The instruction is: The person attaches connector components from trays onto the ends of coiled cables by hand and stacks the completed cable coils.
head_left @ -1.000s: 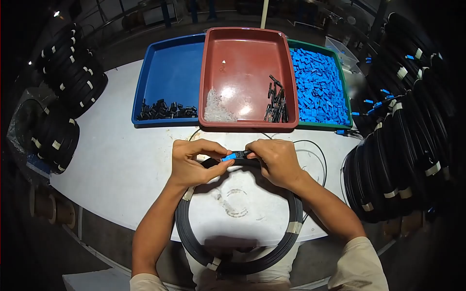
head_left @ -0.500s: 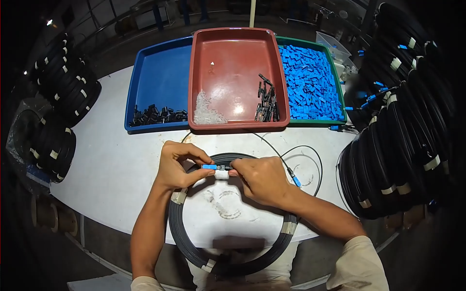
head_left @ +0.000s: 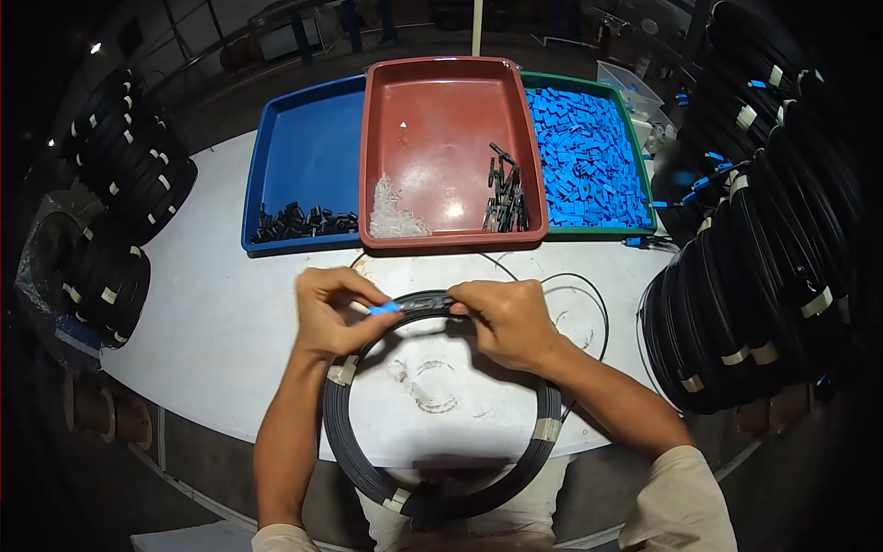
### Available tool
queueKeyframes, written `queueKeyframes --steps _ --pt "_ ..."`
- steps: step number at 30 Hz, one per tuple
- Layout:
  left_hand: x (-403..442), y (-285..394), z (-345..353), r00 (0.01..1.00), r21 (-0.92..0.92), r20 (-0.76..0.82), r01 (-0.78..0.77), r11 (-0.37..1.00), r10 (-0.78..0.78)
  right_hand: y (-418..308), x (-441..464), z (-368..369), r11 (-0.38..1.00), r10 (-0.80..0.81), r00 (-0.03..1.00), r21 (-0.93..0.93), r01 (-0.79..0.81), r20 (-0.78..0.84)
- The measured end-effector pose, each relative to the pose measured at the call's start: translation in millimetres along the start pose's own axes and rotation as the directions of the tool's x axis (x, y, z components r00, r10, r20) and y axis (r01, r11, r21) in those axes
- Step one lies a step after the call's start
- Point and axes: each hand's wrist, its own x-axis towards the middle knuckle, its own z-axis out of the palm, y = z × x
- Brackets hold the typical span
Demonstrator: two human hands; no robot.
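1. A person's left hand pinches a small, bright blue plastic connector piece between the thumb and fingers, over the far arc of a thick ring of black cable. The blue piece lies at the fingertips, tilted slightly, partly covered by the thumb.

2. The right hand pinches the near end of a slim black plastic connector body between thumb and fingers. The body extends leftward from those fingertips toward the blue piece; whether the two touch cannot be told.

3. The ring of black cable, bound with pale tape, rests partly on the white tabletop and reaches past its near edge, toward the person.

4. Beyond the hands, three plastic trays stand side by side: a blue tray with short black parts; a red tray holding clear pieces and slender black parts; and a green tray heaped with blue pieces.

5. Stacked black cable coils crowd the right side.
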Motion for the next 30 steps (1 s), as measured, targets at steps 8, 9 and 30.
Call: queueKeyframes --steps 8,9,30 --pt "3.0 3.2 -11.5 1.000 0.051 -0.024 -0.018 0.999 0.019 0.4 2.5 0.5 1.000 0.001 0.999 -0.016 -0.002 -0.037" --pt "3.2 2.9 -11.4 0.999 0.036 -0.041 -0.011 0.999 0.013 -1.0 3.6 -0.3 1.000 0.000 0.999 -0.019 -0.001 -0.035" --pt "248.1 -47.6 181.9 0.455 0.407 0.864 -0.883 0.234 0.216 8.0 -6.5 13.7 0.990 -0.115 0.976 0.096 0.099 0.187"
